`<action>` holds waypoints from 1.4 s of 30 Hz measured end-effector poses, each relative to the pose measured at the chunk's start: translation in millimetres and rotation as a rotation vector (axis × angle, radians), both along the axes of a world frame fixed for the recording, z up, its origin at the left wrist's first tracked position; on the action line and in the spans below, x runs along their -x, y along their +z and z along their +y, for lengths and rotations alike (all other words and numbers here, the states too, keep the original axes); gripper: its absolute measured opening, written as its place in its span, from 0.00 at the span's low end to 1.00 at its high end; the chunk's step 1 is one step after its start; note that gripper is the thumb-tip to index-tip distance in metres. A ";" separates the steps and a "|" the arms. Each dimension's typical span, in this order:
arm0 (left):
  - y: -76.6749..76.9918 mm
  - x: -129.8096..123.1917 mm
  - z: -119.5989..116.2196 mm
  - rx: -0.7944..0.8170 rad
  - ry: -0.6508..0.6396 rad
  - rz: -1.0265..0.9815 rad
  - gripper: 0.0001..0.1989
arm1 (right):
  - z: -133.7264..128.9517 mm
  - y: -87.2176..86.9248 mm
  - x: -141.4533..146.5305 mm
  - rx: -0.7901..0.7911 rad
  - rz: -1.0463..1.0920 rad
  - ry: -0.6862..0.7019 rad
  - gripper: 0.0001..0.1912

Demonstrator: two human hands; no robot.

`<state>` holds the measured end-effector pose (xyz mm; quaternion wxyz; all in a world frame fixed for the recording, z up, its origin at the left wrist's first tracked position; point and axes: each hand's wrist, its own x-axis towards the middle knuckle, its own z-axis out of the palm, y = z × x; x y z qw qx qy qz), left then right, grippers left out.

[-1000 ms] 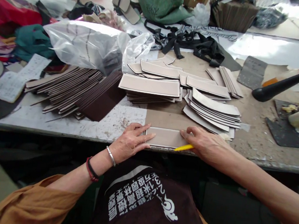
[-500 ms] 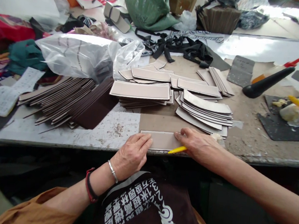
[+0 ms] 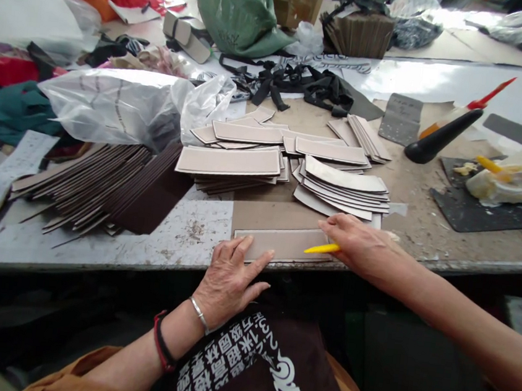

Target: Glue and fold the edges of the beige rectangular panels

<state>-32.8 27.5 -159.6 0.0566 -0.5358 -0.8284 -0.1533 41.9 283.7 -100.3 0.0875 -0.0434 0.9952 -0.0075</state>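
Note:
A flat beige strip with a pale border [image 3: 284, 243] lies along the table's front edge. My left hand [image 3: 232, 278] rests on its left end, fingers spread and flat, gripping nothing. At the strip's right end, my right hand [image 3: 362, 245] is closed around a yellow-handled brush [image 3: 321, 249], whose handle points left over the strip. A pale clump shows behind that hand at the brush's far end, mostly hidden. Just beyond the strip are a stack of straight beige strips [image 3: 228, 161] and a stack of curved ones [image 3: 343, 188].
Dark brown strips [image 3: 148, 199] lie fanned out at left, below a clear plastic bag [image 3: 112, 102]. On the right are a glue-smeared container [image 3: 499, 186] with a yellow handle in it, and a black cone-shaped tool [image 3: 441, 140]. Black straps [image 3: 319, 89] and a green bag [image 3: 237, 16] lie farther back.
My left hand's fingers have spread out on the strip, the thumb now apart. The right hand with the brush has shifted slightly right along it. The whole view has moved a little.

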 end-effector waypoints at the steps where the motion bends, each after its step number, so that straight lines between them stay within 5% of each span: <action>1: 0.1 -0.5 0.1 -0.003 0.004 0.001 0.23 | 3.0 -1.1 -6.1 -0.006 0.026 -0.016 0.17; 11: -1.2 -4.4 0.8 -0.027 0.024 0.004 0.22 | -25.2 -20.3 -41.5 -0.110 0.393 0.182 0.19; 19: -2.9 -6.8 4.6 -0.057 0.065 0.009 0.22 | -45.3 -43.6 -34.0 -0.165 0.384 0.199 0.19; 24: 0.3 -7.2 7.1 -0.037 0.081 0.014 0.22 | -30.7 -36.4 -36.1 -0.012 0.291 0.196 0.22; 31: -2.5 -25.2 14.8 0.003 0.107 0.015 0.29 | -1.7 -36.1 -32.6 0.408 0.313 -0.273 0.16; 37: -15.4 -40.4 23.1 0.052 0.148 0.024 0.41 | -6.3 -31.3 -12.3 0.795 -0.065 -0.785 0.21; 42: -12.2 -41.1 20.5 -0.045 0.141 -0.011 0.38 | -8.8 -27.8 -10.3 1.013 -0.133 -0.831 0.18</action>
